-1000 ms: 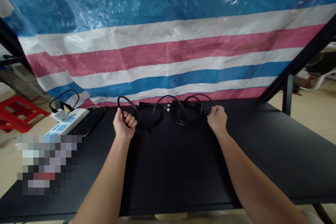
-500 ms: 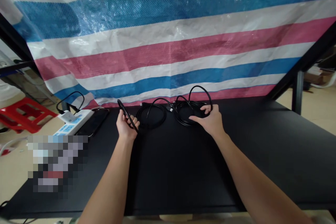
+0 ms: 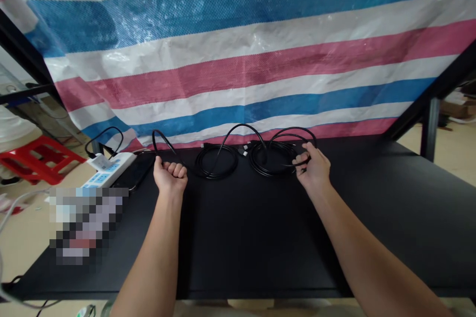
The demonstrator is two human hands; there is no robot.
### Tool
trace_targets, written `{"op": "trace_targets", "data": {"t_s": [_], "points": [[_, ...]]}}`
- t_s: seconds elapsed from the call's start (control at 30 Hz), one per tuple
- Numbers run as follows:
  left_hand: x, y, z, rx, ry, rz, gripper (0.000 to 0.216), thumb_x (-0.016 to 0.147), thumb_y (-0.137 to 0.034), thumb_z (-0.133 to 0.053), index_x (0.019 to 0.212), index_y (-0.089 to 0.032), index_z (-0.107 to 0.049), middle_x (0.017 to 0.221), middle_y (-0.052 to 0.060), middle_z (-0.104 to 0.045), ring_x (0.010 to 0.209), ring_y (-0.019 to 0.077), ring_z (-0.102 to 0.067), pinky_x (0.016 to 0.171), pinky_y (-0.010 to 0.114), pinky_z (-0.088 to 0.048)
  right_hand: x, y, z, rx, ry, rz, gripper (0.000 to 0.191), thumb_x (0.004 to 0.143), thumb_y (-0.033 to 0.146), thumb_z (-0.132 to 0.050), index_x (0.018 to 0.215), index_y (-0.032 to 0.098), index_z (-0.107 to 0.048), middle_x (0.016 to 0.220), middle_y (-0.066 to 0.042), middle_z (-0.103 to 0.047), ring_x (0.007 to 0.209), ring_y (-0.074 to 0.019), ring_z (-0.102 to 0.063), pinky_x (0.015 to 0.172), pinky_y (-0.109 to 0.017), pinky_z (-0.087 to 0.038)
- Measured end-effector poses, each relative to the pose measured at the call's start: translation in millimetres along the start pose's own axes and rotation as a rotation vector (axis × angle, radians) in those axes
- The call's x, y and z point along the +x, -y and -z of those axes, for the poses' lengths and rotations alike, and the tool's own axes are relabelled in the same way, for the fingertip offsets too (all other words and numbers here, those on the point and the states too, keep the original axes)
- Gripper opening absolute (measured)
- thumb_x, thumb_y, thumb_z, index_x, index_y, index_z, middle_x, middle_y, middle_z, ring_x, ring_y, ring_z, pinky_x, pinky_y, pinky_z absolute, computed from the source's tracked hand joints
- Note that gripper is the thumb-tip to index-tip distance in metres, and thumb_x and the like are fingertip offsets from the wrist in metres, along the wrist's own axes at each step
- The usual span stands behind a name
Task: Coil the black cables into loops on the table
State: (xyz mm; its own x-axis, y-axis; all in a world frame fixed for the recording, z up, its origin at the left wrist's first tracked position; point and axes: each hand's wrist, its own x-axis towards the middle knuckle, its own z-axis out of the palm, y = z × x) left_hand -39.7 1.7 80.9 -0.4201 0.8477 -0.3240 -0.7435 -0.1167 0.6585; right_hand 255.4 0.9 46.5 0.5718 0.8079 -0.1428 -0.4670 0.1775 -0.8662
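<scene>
Two coils of black cable lie at the back of a black table (image 3: 260, 237). My left hand (image 3: 170, 177) is a closed fist around the free end of the left coil (image 3: 216, 161), and that end arches up behind the hand. My right hand (image 3: 314, 168) pinches strands at the right edge of the right coil (image 3: 273, 157), fingers curled round the cable. A loop of cable rises between the two coils, where small connector ends meet.
A white power strip (image 3: 107, 170) with a plugged-in adapter and a dark phone (image 3: 137, 171) lie at the table's left rear. A striped blue, white and pink tarp (image 3: 238, 59) hangs behind. A red stool (image 3: 37, 158) stands on the floor at left.
My left hand has moved left and closed into a fist on the cable end. My right hand shifted right from the coil's middle to its right edge and gripped the strands.
</scene>
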Motion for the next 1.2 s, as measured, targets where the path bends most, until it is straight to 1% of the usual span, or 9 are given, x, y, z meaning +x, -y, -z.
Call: {"op": "trace_targets", "data": {"t_s": [0.27,0.43,0.57,0.67,0.77,0.87,1.03,1.13,1.2], "points": [[-7.0,2.4,-5.2,-0.003,0.064,0.091,0.05,0.093,-0.034,-0.034,0.049,-0.02,-0.016,0.04,-0.008,-0.012,0.03,0.0053,-0.013,0.03,0.018,-0.014,3.8,-8.0,5.3,0.102,0.239,0.011,0.041,0.073,0.055,-0.065,0.06,0.022,-0.044,0.046,0.006,-0.045,0.037,-0.0079,-0.042,0.031,-0.019,-0.029],[-21.3,21.9,-16.5,0.092,0.088,0.162,0.051,0.093,-0.037,-0.036,0.048,-0.02,-0.019,0.039,-0.009,-0.012,0.03,0.0055,-0.013,0.031,0.018,-0.013,-13.1,-26.0,-6.8,-0.243,0.285,0.303,0.045,0.065,0.062,-0.065,0.061,0.023,-0.045,0.05,0.006,-0.046,0.043,-0.0091,-0.042,0.041,-0.022,-0.034],[-32.3,43.4,-21.4,0.181,0.185,0.173,0.053,0.088,-0.041,-0.047,0.047,-0.02,-0.022,0.039,-0.009,-0.016,0.031,0.0051,-0.015,0.032,0.019,-0.014,-32.9,-36.6,-17.3,-0.661,0.215,0.562,0.043,0.052,0.05,-0.077,0.069,0.023,-0.047,0.062,0.004,-0.054,0.056,-0.0144,-0.051,0.057,-0.03,-0.044],[-33.7,53.8,-20.5,0.252,0.23,0.125,0.054,0.086,-0.041,-0.051,0.044,-0.02,-0.026,0.037,-0.008,-0.022,0.032,0.0054,-0.022,0.034,0.019,-0.021,-39.5,-36.5,-21.8,-0.769,0.12,0.644,0.036,0.059,0.047,-0.07,0.061,0.024,-0.042,0.058,0.002,-0.052,0.054,-0.0155,-0.051,0.059,-0.032,-0.043],[-30.7,60.4,-17.2,0.357,0.227,-0.013,0.05,0.077,-0.041,-0.063,0.042,-0.019,-0.036,0.042,-0.004,-0.04,0.041,0.0069,-0.041,0.042,0.019,-0.032,-37.5,-32.3,-23.6,-0.61,0.11,0.56,0.04,0.067,0.055,-0.062,0.055,0.025,-0.038,0.047,0.004,-0.045,0.046,-0.0129,-0.045,0.054,-0.029,-0.04],[-30.6,69.3,-14.8,0.425,0.195,-0.085,0.043,0.065,-0.038,-0.072,0.042,-0.017,-0.042,0.058,0.002,-0.057,0.067,0.0131,-0.06,0.055,0.02,-0.044,-34.8,-29.5,-25.7,-0.308,0.231,0.322,0.052,0.063,0.072,-0.06,0.054,0.025,-0.04,0.039,0.007,-0.035,0.038,-0.0101,-0.035,0.041,-0.026,-0.03],[-43.7,87.7,-17.0,0.352,0.174,0.055,0.045,0.06,-0.035,-0.074,0.042,-0.017,-0.037,0.081,0.008,-0.066,0.086,0.0237,-0.066,0.068,0.033,-0.053,-39.9,-30.1,-29.5,0.017,0.583,-0.03,0.067,0.056,0.083,-0.057,0.048,0.024,-0.028,0.037,0.008,-0.025,0.035,-0.0071,-0.026,0.035,-0.024,-0.022],[-51.1,90.1,-20.0,0.256,0.142,0.104,0.046,0.064,-0.03,-0.07,0.042,-0.017,-0.033,0.087,0.01,-0.067,0.082,0.0233,-0.067,0.07,0.038,-0.054,-46.1,-32.1,-30.1,0.101,0.695,-0.088,0.068,0.051,0.086,-0.058,0.049,0.023,-0.031,0.039,0.008,-0.028,0.037,-0.007,-0.028,0.036,-0.024,-0.022],[-52.9,87.5,-21.3,0.187,0.106,0.113,0.042,0.069,-0.027,-0.065,0.042,-0.017,-0.034,0.084,0.008,-0.067,0.08,0.0216,-0.067,0.071,0.037,-0.055,-51.0,-35.0,-30.7,0.118,0.709,-0.093,0.065,0.046,0.076,-0.071,0.051,0.023,-0.035,0.04,0.007,-0.033,0.039,-0.0073,-0.031,0.038,-0.023,-0.023]]}}
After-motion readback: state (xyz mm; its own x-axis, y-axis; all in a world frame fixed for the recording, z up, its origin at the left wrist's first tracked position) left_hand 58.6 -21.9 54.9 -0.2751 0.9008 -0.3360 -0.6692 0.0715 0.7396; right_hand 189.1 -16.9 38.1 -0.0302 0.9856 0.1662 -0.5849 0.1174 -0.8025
